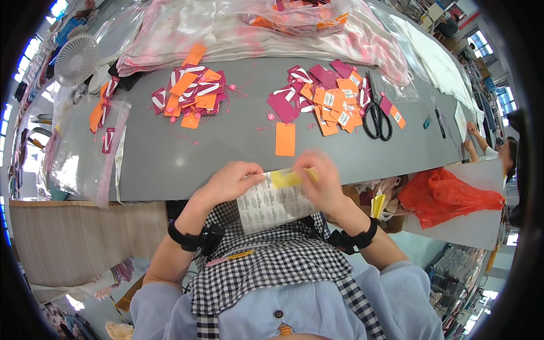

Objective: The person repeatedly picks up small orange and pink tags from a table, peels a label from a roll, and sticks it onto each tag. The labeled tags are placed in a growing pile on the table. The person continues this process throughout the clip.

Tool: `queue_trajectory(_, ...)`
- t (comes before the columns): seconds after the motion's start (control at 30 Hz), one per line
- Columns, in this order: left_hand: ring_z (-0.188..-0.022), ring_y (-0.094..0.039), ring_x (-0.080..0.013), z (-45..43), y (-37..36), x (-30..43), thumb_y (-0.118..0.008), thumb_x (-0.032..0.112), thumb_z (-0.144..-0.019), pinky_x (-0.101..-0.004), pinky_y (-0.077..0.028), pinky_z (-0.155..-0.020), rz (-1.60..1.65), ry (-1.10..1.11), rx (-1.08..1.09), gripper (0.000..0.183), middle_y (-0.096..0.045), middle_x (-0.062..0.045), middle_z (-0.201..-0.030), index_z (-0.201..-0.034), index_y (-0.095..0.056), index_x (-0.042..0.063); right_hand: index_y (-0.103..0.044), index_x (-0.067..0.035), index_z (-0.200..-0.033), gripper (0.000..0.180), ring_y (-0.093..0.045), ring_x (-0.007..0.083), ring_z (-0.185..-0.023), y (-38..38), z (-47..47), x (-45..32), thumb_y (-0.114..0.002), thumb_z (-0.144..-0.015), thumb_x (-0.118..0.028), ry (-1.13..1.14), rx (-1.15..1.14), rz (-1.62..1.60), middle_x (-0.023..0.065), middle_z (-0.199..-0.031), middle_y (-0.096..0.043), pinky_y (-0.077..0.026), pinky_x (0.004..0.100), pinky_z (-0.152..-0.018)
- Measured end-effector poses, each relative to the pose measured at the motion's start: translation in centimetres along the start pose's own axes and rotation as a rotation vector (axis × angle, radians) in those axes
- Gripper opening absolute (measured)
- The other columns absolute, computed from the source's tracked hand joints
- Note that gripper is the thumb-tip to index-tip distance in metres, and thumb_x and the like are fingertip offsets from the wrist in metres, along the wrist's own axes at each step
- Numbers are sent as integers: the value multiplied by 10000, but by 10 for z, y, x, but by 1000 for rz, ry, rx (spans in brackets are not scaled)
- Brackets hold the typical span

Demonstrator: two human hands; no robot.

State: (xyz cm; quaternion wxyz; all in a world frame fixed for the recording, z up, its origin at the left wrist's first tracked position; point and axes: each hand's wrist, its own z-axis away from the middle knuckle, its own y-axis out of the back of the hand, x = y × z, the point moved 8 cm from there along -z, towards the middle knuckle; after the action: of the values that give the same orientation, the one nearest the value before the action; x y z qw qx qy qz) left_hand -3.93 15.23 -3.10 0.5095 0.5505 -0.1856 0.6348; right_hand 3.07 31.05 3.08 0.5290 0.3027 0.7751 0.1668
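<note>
A sheet of printed barcode stickers (272, 204) with a yellow bare strip of backing along its top hangs over the table's near edge. My left hand (229, 180) pinches its upper left corner between thumb and fingers. Blurred by motion, my right hand (321, 182) has its fingers curled at the upper right, over the yellow strip; whether a loose sticker is between them cannot be seen. Just beyond the hands lies a single orange hang tag (285, 139). Behind it is a pile of orange and magenta tags (333, 100), some bearing barcode stickers. Another tag pile (193, 93) lies farther left.
Black scissors (376, 117) lie beside the right pile. Folded pink-and-white fabric (204, 34) and a plastic bag of tags (297, 21) are at the back. Plastic bags (80, 148) and a small fan (76, 59) stand left. A red plastic bag (446, 197) and another person's hands (471, 136) are right.
</note>
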Motion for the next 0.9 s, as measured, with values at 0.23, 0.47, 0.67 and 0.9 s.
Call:
queue_trajectory(0.23,-1120,-565,-304,-9,-27,46,-592,103,-868,-424,-454,-914,-727,-561,159,100,-583,-121,-1218,-882,-594,5,-648,7,-894,210,-571,62,-606,-29,-7,100,-745,-859,-176,-810,57,-516,12,-733,-636,-481,204,-536)
queue_trajectory(0.47,-1227,-507,-303,-16,-30,33,-599,106,-869,-440,-399,-1023,-720,-602,191,132,-534,-157,-1284,-883,-560,-19,-677,47,-884,186,-619,104,-629,-43,-8,108,-743,-836,-121,-765,72,-367,77,-744,-691,-502,254,-561)
queue_trajectory(0.67,-1314,-434,-299,-21,-34,31,-588,124,-893,-467,-359,-1063,-724,-599,170,153,-473,-173,-1363,-911,-543,-21,-685,53,-890,176,-645,115,-652,-41,-9,111,-736,-829,-104,-789,83,-331,99,-762,-706,-520,261,-593)
queue_trajectory(0.9,-1362,-396,-290,-25,-40,23,-574,144,-914,-468,-353,-1030,-764,-523,140,166,-416,-194,-1452,-934,-535,-16,-640,7,-858,169,-663,253,-688,-37,-22,99,-739,-817,-124,-571,2,59,122,-792,-678,-530,345,-625)
